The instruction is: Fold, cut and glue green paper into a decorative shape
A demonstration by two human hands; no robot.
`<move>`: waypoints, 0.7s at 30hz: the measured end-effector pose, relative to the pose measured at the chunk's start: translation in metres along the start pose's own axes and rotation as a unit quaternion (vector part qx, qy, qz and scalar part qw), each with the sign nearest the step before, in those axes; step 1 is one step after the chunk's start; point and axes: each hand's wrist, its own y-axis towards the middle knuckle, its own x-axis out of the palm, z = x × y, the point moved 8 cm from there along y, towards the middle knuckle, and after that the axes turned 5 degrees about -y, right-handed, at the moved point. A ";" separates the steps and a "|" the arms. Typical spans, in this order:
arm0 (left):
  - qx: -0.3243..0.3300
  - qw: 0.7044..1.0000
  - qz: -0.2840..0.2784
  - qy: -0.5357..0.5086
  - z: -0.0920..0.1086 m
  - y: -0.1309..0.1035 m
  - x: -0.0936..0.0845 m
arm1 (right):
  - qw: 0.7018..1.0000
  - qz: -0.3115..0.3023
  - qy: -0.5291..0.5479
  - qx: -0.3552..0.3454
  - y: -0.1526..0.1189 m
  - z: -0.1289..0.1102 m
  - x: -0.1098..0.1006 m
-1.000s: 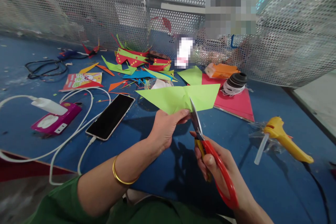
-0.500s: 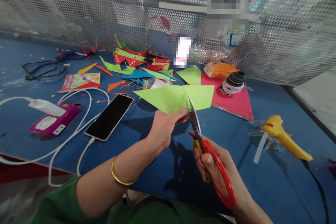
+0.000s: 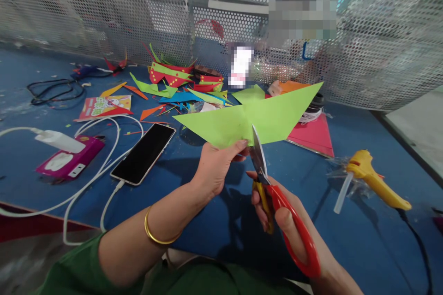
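My left hand [image 3: 218, 166] pinches the lower edge of a light green sheet of paper [image 3: 273, 113] near its middle, thumb on top. The paper is held above the blue table, with a pointed end on each side. My right hand [image 3: 287, 212] grips a pair of scissors [image 3: 290, 226] with red and yellow handles, fingers through the loops. The scissor blades point up and away, at the paper's lower edge just right of my left thumb. One blade lies in front of the paper; the other is largely hidden.
A phone [image 3: 144, 153] on a white cable lies left, beside a purple power block [image 3: 69, 159]. A yellow glue gun [image 3: 377, 179] rests right. Behind are paper scraps [image 3: 183, 97], red paper masks [image 3: 169, 73], a pink pad [image 3: 314, 136] and a perforated metal screen [image 3: 104, 9].
The green paper's right part has swung up and outward, so it now reaches farther right over the orange packet and dark spool. The scissors have shifted slightly right; my left hand barely moved.
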 end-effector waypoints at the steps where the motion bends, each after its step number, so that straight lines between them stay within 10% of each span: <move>1: 0.004 1.000 -0.001 0.004 0.001 0.000 0.000 | 1.000 -0.002 0.005 0.000 0.000 -0.001 0.000; 21: 0.002 1.000 0.002 0.009 0.000 -0.001 0.001 | 0.999 0.031 -0.032 0.021 0.001 0.000 -0.001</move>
